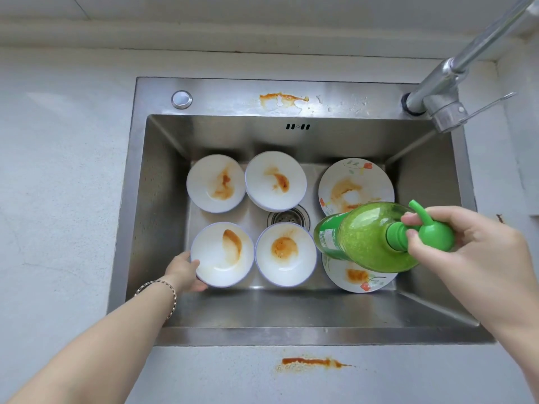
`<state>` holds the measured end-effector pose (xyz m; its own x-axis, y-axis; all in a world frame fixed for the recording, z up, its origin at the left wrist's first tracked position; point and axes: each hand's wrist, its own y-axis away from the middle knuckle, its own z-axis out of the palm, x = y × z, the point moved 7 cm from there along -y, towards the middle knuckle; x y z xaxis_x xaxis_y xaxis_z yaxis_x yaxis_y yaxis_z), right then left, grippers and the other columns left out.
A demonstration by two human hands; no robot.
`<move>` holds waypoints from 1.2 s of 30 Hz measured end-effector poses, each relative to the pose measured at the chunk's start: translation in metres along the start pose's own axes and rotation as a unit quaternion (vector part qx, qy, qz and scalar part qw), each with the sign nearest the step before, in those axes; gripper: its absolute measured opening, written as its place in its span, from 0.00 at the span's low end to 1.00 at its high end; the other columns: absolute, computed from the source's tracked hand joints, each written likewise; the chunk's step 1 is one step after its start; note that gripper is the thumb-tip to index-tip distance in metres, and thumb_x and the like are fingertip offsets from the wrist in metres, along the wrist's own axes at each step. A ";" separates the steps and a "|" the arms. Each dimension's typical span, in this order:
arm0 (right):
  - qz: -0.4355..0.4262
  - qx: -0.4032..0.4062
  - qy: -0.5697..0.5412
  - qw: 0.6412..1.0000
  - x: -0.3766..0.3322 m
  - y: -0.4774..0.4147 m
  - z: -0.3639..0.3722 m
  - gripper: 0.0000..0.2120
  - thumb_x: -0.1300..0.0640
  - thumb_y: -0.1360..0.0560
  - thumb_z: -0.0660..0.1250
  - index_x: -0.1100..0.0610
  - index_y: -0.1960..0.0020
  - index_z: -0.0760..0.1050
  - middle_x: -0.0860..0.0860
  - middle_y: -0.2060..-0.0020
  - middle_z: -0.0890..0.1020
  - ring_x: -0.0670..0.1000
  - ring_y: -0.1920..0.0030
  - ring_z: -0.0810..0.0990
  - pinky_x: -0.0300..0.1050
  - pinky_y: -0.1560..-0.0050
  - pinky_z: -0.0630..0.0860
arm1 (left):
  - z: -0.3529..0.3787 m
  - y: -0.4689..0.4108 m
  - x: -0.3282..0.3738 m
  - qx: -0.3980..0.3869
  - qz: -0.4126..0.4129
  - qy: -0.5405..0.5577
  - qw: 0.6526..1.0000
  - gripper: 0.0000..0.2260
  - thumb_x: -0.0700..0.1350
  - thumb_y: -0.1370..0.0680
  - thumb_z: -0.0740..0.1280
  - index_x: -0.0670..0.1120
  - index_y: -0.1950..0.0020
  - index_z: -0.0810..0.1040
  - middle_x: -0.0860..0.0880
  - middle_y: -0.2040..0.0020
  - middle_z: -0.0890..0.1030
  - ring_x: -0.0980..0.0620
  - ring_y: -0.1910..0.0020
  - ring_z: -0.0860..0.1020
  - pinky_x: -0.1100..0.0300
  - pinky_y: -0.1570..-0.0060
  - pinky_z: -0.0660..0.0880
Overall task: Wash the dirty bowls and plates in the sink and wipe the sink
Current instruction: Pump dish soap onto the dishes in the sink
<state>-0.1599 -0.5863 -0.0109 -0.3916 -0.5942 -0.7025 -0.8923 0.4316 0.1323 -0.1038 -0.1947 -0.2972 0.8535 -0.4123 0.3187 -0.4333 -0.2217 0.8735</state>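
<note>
Several white bowls smeared with orange sauce sit in the steel sink (163, 199). My left hand (185, 271) grips the rim of the near-left bowl (223, 255). Beside it stands another bowl (285, 255), with two more bowls behind, one at back left (215, 183) and one at back middle (275, 180). A flowered plate (355, 185) lies at the back right. A second flowered plate (358, 277) is partly hidden under a green dish-soap bottle (370, 237). My right hand (466, 237) holds that bottle by its pump head, tilted over the sink.
The faucet (443, 94) rises at the sink's back right corner. The drain strainer (288, 217) shows between the bowls. Orange sauce stains mark the sink's back ledge (283, 99) and the counter (312, 363) in front. Grey countertop surrounds the sink.
</note>
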 end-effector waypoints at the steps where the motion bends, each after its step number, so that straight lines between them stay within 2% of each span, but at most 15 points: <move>1: 0.001 0.001 0.004 1.000 0.001 0.001 0.000 0.15 0.59 0.34 0.71 0.38 0.61 0.75 0.36 0.58 0.80 0.42 0.59 0.78 0.23 0.60 0.70 | -0.001 0.005 0.007 0.006 0.012 -0.066 0.998 0.11 0.38 0.19 0.56 0.36 0.38 0.71 0.35 0.45 0.77 0.34 0.50 0.78 0.39 0.48 0.76; 2: 0.003 0.002 0.006 1.000 0.002 0.002 0.000 0.16 0.60 0.34 0.71 0.37 0.61 0.75 0.36 0.58 0.80 0.42 0.59 0.78 0.23 0.60 0.70 | -0.003 0.010 0.017 0.018 0.035 -0.179 0.983 0.13 0.41 0.18 0.56 0.35 0.38 0.71 0.35 0.45 0.77 0.35 0.48 0.78 0.45 0.47 0.77; 4: 0.006 0.000 0.003 1.000 0.003 0.004 -0.001 0.18 0.61 0.34 0.71 0.36 0.61 0.76 0.36 0.58 0.80 0.43 0.59 0.78 0.24 0.59 0.71 | -0.001 0.028 0.048 0.053 0.113 -0.395 0.910 0.15 0.45 0.19 0.56 0.38 0.37 0.71 0.37 0.41 0.77 0.38 0.42 0.76 0.51 0.46 0.73; 5: 0.004 0.000 0.003 1.000 0.003 0.006 -0.002 0.18 0.60 0.34 0.71 0.36 0.61 0.76 0.36 0.58 0.81 0.43 0.59 0.79 0.25 0.59 0.72 | 0.004 0.040 0.066 0.068 0.166 -0.429 0.885 0.15 0.46 0.19 0.57 0.40 0.35 0.70 0.39 0.40 0.76 0.40 0.41 0.74 0.51 0.46 0.72; 7: 0.001 0.001 0.000 1.000 0.002 0.008 -0.003 0.17 0.59 0.34 0.72 0.35 0.61 0.75 0.35 0.58 0.80 0.42 0.58 0.79 0.24 0.59 0.71 | 0.022 0.066 0.097 0.063 0.260 -0.365 0.892 0.17 0.46 0.20 0.59 0.44 0.32 0.69 0.43 0.40 0.77 0.43 0.41 0.74 0.54 0.47 0.71; 9: 0.005 0.009 -0.007 1.000 0.001 0.009 -0.006 0.15 0.56 0.34 0.74 0.35 0.61 0.76 0.34 0.59 0.80 0.41 0.58 0.78 0.23 0.60 0.71 | 0.043 0.075 0.123 0.023 0.297 -0.238 0.925 0.21 0.48 0.20 0.61 0.46 0.29 0.65 0.46 0.45 0.78 0.47 0.44 0.75 0.58 0.47 0.69; 12: 0.013 0.018 -0.016 1.000 0.003 0.012 -0.007 0.12 0.51 0.37 0.72 0.35 0.60 0.76 0.34 0.59 0.80 0.41 0.59 0.79 0.23 0.60 0.71 | 0.071 0.058 0.150 -0.020 0.245 -0.118 0.962 0.29 0.53 0.21 0.60 0.50 0.23 0.52 0.45 0.38 0.76 0.46 0.45 0.77 0.54 0.43 0.74; 13: 0.017 0.020 -0.020 0.999 0.004 0.012 -0.007 0.11 0.51 0.37 0.70 0.36 0.60 0.76 0.34 0.59 0.80 0.41 0.59 0.79 0.23 0.60 0.71 | 0.079 0.051 0.154 -0.037 0.218 -0.093 0.971 0.29 0.53 0.20 0.59 0.51 0.23 0.50 0.43 0.35 0.74 0.45 0.50 0.80 0.53 0.50 0.78; 15: 0.020 0.021 -0.025 0.999 0.007 0.014 -0.008 0.10 0.52 0.37 0.69 0.37 0.60 0.76 0.34 0.59 0.81 0.43 0.59 0.79 0.25 0.59 0.72 | 0.092 0.043 0.158 -0.076 0.171 -0.031 0.982 0.25 0.48 0.18 0.57 0.51 0.23 0.51 0.38 0.37 0.75 0.48 0.64 0.81 0.58 0.65 0.81; 18: 0.030 0.027 -0.036 0.999 0.012 0.015 -0.009 0.10 0.49 0.36 0.72 0.35 0.59 0.77 0.39 0.59 0.82 0.49 0.60 0.80 0.36 0.58 0.75 | 0.097 0.033 0.158 -0.064 0.134 0.059 0.987 0.24 0.40 0.18 0.55 0.52 0.24 0.54 0.34 0.45 0.79 0.49 0.70 0.81 0.60 0.69 0.80; 22: 0.030 0.031 -0.029 0.999 0.012 0.015 -0.013 0.09 0.42 0.39 0.65 0.36 0.59 0.77 0.37 0.59 0.81 0.47 0.60 0.80 0.36 0.58 0.75 | 0.089 0.041 0.156 -0.021 0.160 0.051 0.986 0.25 0.37 0.20 0.57 0.50 0.24 0.57 0.40 0.60 0.81 0.47 0.69 0.81 0.59 0.68 0.81; 25: 0.029 0.031 -0.017 0.999 0.011 0.015 -0.016 0.05 0.50 0.37 0.68 0.41 0.62 0.78 0.34 0.59 0.80 0.40 0.60 0.79 0.26 0.60 0.73 | 0.071 0.060 0.152 -0.005 0.197 0.046 0.979 0.25 0.36 0.21 0.58 0.50 0.25 0.60 0.39 0.55 0.81 0.46 0.68 0.82 0.59 0.69 0.81; 27: 0.022 0.030 0.001 0.999 0.009 0.015 -0.018 0.07 0.53 0.36 0.69 0.41 0.62 0.77 0.32 0.59 0.79 0.36 0.61 0.77 0.21 0.60 0.69 | 0.056 0.075 0.143 -0.022 0.207 0.051 0.977 0.24 0.35 0.21 0.58 0.49 0.26 0.62 0.38 0.59 0.81 0.44 0.67 0.82 0.59 0.69 0.81; 31: 0.016 0.024 0.014 0.999 0.007 0.014 -0.018 0.14 0.62 0.35 0.75 0.43 0.61 0.77 0.32 0.58 0.79 0.37 0.61 0.77 0.20 0.61 0.68 | 0.026 0.098 0.111 -0.051 0.201 0.034 0.978 0.23 0.33 0.21 0.59 0.48 0.27 0.63 0.39 0.69 0.80 0.49 0.76 0.81 0.61 0.73 0.79; 36: 0.004 0.018 0.016 1.000 0.002 0.016 -0.016 0.18 0.65 0.34 0.73 0.41 0.62 0.76 0.32 0.59 0.79 0.38 0.62 0.77 0.20 0.61 0.68 | 0.014 0.092 0.065 -0.075 0.165 -0.001 0.983 0.24 0.31 0.21 0.57 0.48 0.28 0.64 0.41 0.73 0.80 0.47 0.75 0.81 0.58 0.73 0.80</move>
<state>-0.1790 -0.5917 0.0009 -0.4055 -0.6123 -0.6787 -0.8808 0.4602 0.1110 -0.0922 -0.2540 -0.2012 0.6727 -0.4414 0.5938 -0.6390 0.0580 0.7670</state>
